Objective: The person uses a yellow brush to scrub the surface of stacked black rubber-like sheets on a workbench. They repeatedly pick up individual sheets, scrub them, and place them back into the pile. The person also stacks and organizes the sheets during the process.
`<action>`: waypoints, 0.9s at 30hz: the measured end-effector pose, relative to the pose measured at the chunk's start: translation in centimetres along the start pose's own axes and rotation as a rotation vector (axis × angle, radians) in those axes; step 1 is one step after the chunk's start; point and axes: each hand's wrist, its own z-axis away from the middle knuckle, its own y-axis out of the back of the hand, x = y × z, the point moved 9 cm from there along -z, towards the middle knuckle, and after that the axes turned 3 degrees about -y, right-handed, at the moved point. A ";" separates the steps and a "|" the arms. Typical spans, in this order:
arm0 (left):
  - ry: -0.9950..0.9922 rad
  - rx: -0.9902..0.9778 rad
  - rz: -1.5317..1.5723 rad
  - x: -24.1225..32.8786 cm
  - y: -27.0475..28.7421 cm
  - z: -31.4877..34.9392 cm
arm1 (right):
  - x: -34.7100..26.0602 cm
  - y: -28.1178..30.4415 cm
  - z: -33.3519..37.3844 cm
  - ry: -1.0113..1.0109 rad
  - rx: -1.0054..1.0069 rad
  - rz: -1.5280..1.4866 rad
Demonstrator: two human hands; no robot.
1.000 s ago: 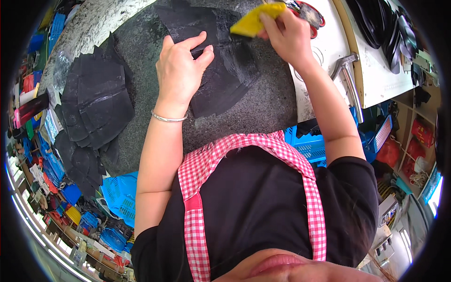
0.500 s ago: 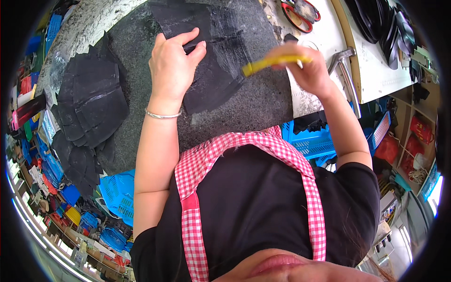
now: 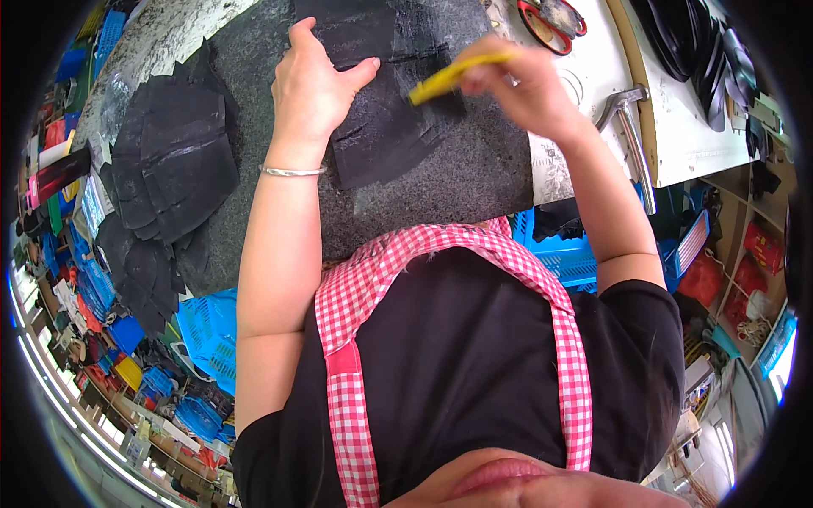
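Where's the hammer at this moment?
Head view, right side: the hammer lies on the white table, between the right forearm and the wooden strip.

The left hand [image 3: 312,89] is resting, thumb spread, on thin black pieces [image 3: 381,152] lying over a dark mat [image 3: 256,127]. The right hand [image 3: 525,85] is gripping a yellow tool [image 3: 457,76]; it's blurring, so I can't quite tell whether its tip is touching them. Red-handled scissors [image 3: 561,17] and a hammer [image 3: 629,137] are lying on the white surface [image 3: 555,169].
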 end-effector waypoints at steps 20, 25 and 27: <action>-0.040 0.039 0.891 -0.6 0.1 -2.4 | -2.8 12.0 -2.0 0.180 0.768 -0.002; -0.186 -0.024 1.305 -2.2 4.1 -15.2 | -0.4 13.2 -1.4 0.008 0.785 0.045; -0.057 0.006 1.516 -1.8 2.1 -20.6 | -0.8 13.2 -3.7 -0.010 0.780 0.145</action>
